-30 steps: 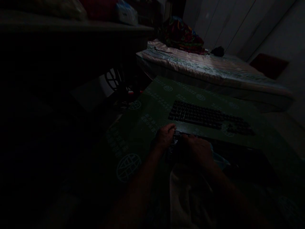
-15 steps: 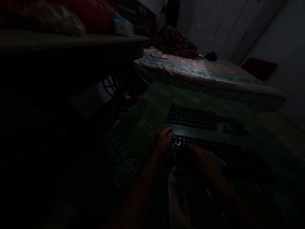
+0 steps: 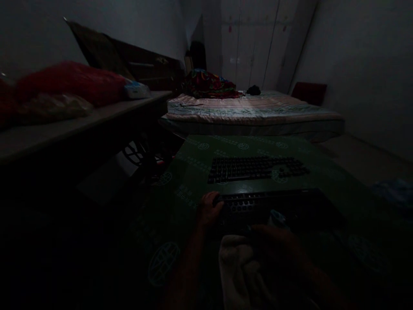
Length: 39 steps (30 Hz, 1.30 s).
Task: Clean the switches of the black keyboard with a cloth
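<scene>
The room is very dark. My left hand (image 3: 209, 209) grips the left end of a black keyboard base (image 3: 309, 211), thumb on its top edge. My right hand (image 3: 277, 243) is closed just in front of the base, its fingers mostly lost in shadow. A small bluish-white piece (image 3: 278, 217) shows just behind it; whether the hand holds this is unclear. Below hangs a pale cloth (image 3: 237, 267), partly hidden by the right hand and forearm. Beyond the base, black keycaps (image 3: 240, 168) lie in rows in a keyboard's layout.
Everything lies on a green printed tabletop (image 3: 190, 172). A bench (image 3: 80, 127) with a red bag (image 3: 71, 84) and a blue-white packet (image 3: 137, 89) runs along the left. Past the table is a bed (image 3: 258, 114) with a patterned blanket (image 3: 209, 84).
My right hand has drawn back from the base's left part toward me, baring more of its key area. My left hand keeps its grip. The view has tilted up and swung right.
</scene>
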Motion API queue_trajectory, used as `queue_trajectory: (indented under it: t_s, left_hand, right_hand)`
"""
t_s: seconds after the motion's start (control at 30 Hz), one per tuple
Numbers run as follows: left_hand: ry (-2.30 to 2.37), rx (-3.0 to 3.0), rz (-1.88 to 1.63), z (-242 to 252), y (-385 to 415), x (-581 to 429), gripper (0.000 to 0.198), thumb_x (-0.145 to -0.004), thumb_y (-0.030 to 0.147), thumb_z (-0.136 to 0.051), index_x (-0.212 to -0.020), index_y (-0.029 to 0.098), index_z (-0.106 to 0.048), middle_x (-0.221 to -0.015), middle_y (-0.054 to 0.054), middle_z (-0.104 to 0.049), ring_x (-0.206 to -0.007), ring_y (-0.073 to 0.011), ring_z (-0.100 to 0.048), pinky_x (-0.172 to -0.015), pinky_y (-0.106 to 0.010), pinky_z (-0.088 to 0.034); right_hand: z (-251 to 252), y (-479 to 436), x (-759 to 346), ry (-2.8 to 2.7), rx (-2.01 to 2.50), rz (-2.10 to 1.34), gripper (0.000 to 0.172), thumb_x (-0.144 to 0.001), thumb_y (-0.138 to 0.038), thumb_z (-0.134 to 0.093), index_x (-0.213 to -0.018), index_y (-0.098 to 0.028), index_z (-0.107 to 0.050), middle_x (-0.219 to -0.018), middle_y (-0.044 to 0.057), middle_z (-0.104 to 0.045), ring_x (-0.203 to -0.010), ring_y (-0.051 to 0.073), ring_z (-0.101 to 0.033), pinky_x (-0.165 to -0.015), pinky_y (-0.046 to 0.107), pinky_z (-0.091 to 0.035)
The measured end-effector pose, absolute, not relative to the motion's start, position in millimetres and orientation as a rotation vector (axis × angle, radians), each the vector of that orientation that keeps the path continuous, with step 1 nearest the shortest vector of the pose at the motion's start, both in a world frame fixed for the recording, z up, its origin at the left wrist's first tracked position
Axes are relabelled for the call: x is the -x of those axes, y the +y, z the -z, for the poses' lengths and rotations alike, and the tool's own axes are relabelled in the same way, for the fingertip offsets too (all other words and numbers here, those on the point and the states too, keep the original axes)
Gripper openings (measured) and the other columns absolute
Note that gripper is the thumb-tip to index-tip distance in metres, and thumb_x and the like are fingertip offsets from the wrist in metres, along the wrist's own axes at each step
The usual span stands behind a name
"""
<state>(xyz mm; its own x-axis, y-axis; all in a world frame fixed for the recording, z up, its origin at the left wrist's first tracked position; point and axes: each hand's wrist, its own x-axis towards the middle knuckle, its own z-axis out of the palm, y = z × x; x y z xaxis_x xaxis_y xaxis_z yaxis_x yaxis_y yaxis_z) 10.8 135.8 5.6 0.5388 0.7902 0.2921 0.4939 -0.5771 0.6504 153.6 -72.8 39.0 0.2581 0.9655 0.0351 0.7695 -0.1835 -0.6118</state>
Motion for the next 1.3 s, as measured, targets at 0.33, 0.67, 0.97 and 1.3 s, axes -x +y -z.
queue_trajectory:
  t_s: [0.33,0.67,0.97,1.3]
  left_hand:
    - [1.064,-2.355,-0.791,-2,145,-9,0.029,-0.074,0.029,-0.052,-0.099,0.019,-0.062,-0.107,-0.008,-0.064,-0.101,-0.0227,-0.058,-0.091,-0.042,-0.046]
    - [1.067,-2.441,-0.755,1,155,-7,0.033,-0.075,0.034,-0.047,-0.098,0.016,-0.061,-0.106,-0.012,-0.064,-0.101,-0.0241,-0.059,-0.090,-0.043,-0.046]
    - [1.121,-2.534,-0.578,-17,143,1,0.034,-0.076,0.034,-0.045,-0.101,0.017,-0.061,-0.107,-0.011,-0.065,-0.102,-0.0239,-0.059,-0.089,-0.044,-0.047]
    - [1.177,-2.466,-0.858,-33,100,4,0.032,-0.076,0.036,-0.050,-0.100,0.019,-0.061,-0.114,-0.012,-0.062,-0.111,-0.0280,-0.055,-0.096,-0.049,-0.043]
  right_hand:
    - [-47,-101,-160,-1.047,1.716,-0.889,0.035,-0.078,-0.043,-0.053,-0.101,-0.022,-0.070,-0.100,0.005,-0.071,-0.089,0.022,-0.065,-0.077,0.030,-0.050]
    - [-47,-105,-167,-0.885,1.538,-0.938,0.034,-0.077,-0.037,-0.053,-0.097,-0.018,-0.071,-0.095,0.006,-0.072,-0.087,0.022,-0.065,-0.075,0.029,-0.049]
    - [-41,-107,-173,-0.788,1.422,-0.860,0.034,-0.074,-0.041,-0.059,-0.092,-0.016,-0.073,-0.090,0.007,-0.073,-0.084,0.024,-0.065,-0.075,0.033,-0.050]
    - [-46,-107,-182,-0.523,1.297,-0.921,0.036,-0.063,-0.045,-0.071,-0.083,-0.016,-0.074,-0.081,0.007,-0.073,-0.077,0.022,-0.066,-0.068,0.031,-0.051]
